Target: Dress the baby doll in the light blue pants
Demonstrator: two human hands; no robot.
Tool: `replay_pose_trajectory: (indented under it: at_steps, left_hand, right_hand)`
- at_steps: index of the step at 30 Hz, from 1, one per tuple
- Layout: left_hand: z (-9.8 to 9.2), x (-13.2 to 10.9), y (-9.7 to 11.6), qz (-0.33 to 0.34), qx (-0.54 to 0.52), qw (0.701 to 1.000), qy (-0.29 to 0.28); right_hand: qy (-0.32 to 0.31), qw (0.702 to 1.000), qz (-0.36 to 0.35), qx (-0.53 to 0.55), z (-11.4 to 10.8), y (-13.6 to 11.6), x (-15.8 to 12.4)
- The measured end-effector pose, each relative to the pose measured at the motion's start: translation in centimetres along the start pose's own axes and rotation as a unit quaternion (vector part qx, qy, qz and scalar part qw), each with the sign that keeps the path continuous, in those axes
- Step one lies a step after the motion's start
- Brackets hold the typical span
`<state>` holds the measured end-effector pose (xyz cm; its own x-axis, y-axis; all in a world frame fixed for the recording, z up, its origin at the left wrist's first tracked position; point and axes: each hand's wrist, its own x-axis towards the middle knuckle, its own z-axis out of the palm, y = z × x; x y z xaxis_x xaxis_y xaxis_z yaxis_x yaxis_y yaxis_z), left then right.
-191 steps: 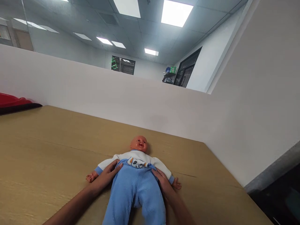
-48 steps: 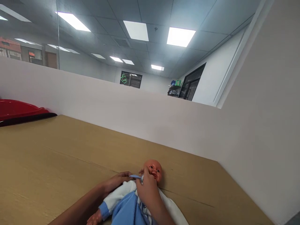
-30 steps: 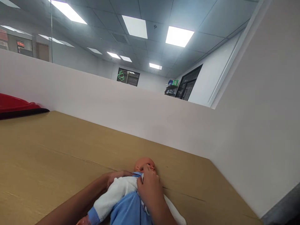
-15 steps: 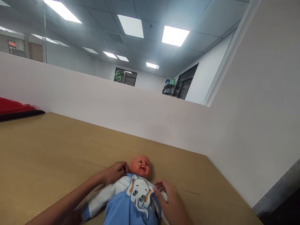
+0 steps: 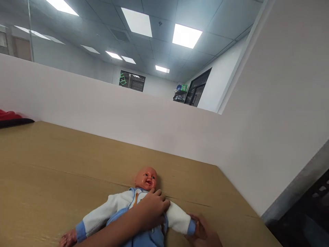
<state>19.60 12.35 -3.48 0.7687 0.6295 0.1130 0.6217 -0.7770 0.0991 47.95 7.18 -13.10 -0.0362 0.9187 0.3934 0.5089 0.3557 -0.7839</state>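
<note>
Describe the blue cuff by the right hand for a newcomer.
On the brown table lies a bald doll. Follow its white sleeve at picture right to the blue cuff. Unlike the other cuff, this one has the right hand beside it.

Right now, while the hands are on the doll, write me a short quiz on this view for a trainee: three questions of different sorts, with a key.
1. True or false: the doll lies face down on the tabletop.
2. Multiple choice: where is the left hand? A) against the wall; B) over the doll's chest; C) on the red item at the picture's left edge.
3. Fill in the blank: the right hand is at a ____ sleeve cuff.

Key: 1. False, it lies face up. 2. B. 3. Blue.
</note>
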Motion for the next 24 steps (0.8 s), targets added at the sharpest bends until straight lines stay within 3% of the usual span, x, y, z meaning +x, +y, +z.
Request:
replay_pose_trajectory:
  at_steps: [3,5,7,10,13,15,19,21,23,24]
  left_hand:
    - [0.4,-0.5,-0.7,0.053,0.006,0.998,0.026]
    - [0.7,-1.1,-1.0,0.124,0.019,0.989,0.083]
    - [1.2,-1.5,-1.2,0.186,0.042,0.968,0.161]
    - [1.7,-1.8,-1.3,0.213,0.064,0.942,0.252]
    - [1.6,-2.1,-1.5,0.197,0.017,0.937,0.288]
    - [1.2,-2.4,-1.7,0.185,-0.067,0.937,0.289]
    - [0.0,-2.9,-1.7,0.107,-0.319,0.906,0.255]
    - [-0.4,-3.0,-1.5,0.035,-0.409,0.880,0.237]
    - [-0.9,-2.8,-1.3,-0.010,-0.452,0.864,0.222]
    - [-1.1,-2.7,-1.3,-0.021,-0.458,0.863,0.215]
  right_hand:
    - [0.053,0.997,0.032,0.038,0.2,-1.3,1.1]
    - [0.069,0.996,0.026,0.047,0.7,-2.3,2.2]
    - [0.072,0.997,0.000,0.035,2.0,-3.3,3.1]
    - [0.090,0.993,-0.074,-0.018,5.3,-4.3,3.2]
    - [0.098,0.989,-0.101,-0.050,9.1,-4.7,1.9]
    - [0.107,0.988,-0.101,-0.038,11.2,-4.6,1.0]
    - [0.215,0.962,-0.052,0.159,12.3,-4.9,0.8]
    - [0.131,0.969,-0.019,0.207,11.5,-5.2,0.9]
    - [0.031,0.981,-0.027,0.188,10.5,-5.6,0.9]
    - [0.012,0.985,-0.044,0.166,10.3,-5.7,0.8]
